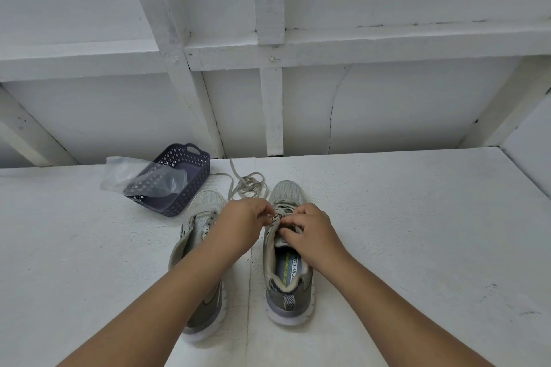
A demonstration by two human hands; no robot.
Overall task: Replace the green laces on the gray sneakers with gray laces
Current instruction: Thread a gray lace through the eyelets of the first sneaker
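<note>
Two gray sneakers stand side by side on the white surface, toes pointing away from me. The right sneaker (286, 271) has a gray lace (283, 207) threaded through its front eyelets. My left hand (241, 223) pinches the lace at the shoe's left eyelet row. My right hand (310, 235) grips the lace and the tongue near the upper eyelets. The left sneaker (199, 217) has bare eyelets and lies partly under my left forearm. A loose gray lace (247, 185) lies tangled just beyond the toes.
A dark blue perforated basket (179, 179) sits tilted at the back left with a clear plastic bag (134, 176) draped over it. A white framed wall (268, 98) rises behind the surface, and a white side wall stands at the far right.
</note>
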